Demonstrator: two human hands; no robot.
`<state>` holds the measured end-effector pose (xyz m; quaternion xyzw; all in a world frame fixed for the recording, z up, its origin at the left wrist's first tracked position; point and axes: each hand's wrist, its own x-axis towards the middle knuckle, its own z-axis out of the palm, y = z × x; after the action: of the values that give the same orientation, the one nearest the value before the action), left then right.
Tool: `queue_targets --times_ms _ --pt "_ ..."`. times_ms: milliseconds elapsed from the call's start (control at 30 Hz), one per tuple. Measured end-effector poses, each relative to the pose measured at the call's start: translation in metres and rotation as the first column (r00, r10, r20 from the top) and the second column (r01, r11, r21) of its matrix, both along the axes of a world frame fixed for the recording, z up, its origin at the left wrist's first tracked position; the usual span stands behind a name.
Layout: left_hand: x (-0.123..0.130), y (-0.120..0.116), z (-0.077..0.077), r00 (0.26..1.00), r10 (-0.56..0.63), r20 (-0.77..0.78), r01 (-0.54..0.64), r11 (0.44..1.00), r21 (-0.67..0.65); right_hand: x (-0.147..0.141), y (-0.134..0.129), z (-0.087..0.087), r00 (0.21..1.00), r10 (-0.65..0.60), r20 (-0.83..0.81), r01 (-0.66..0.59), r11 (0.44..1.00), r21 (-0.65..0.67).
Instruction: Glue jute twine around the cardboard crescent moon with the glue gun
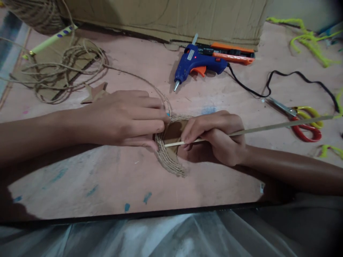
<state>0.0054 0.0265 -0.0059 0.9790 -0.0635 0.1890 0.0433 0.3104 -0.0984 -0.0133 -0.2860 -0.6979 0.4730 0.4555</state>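
Observation:
A curved cardboard piece [173,132] lies on the pink table, with rows of twine [169,163] laid along its outer curve. My left hand [134,117] rests flat over the left side of this piece, fingers stretched out, fingertips on the twine. My right hand [218,135] is closed around a long thin stick [268,127], whose pale tip touches the inner edge of the twine rows. From the upper end of the piece a strand of twine [139,77] runs back to a loose tangle [66,66] at the upper left.
A blue glue gun [202,64] with a black cord lies beyond my hands, against an orange and black cutter [235,54]. Scissors [297,117] are at the right. A cardboard star [94,92] lies behind my left wrist. A cardboard box [171,19] stands at the back.

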Motion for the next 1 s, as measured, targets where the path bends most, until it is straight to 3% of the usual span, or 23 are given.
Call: queue_targets --times_ms 200,400,567,800,1000 --pt "-0.0008 0.0012 -0.0007 0.998 0.025 -0.051 -0.027 0.999 -0.039 0.0004 -0.0013 -0.0016 0.998 -0.053 -0.025 0.052 0.998 -0.022" --pt "0.0005 0.0005 -0.0008 1.0 0.006 -0.024 -0.006 0.999 -0.035 0.001 -0.0001 0.0009 1.0 0.014 0.004 -0.014 1.0 -0.021" --pt "0.0007 -0.0008 -0.0003 1.0 0.006 -0.018 -0.006 1.0 -0.024 -0.0012 -0.0011 -0.0018 0.998 -0.054 -0.022 0.054 0.999 -0.003" --pt "-0.0011 -0.0021 -0.0005 0.999 0.015 -0.041 -0.016 1.0 -0.007 0.0009 0.0019 0.0005 1.0 0.023 0.012 -0.023 1.0 0.01" --pt "-0.001 -0.0018 0.0 0.997 0.025 -0.067 -0.032 0.993 -0.114 -0.0017 -0.0005 -0.0016 0.998 -0.057 -0.015 0.058 0.998 0.034"
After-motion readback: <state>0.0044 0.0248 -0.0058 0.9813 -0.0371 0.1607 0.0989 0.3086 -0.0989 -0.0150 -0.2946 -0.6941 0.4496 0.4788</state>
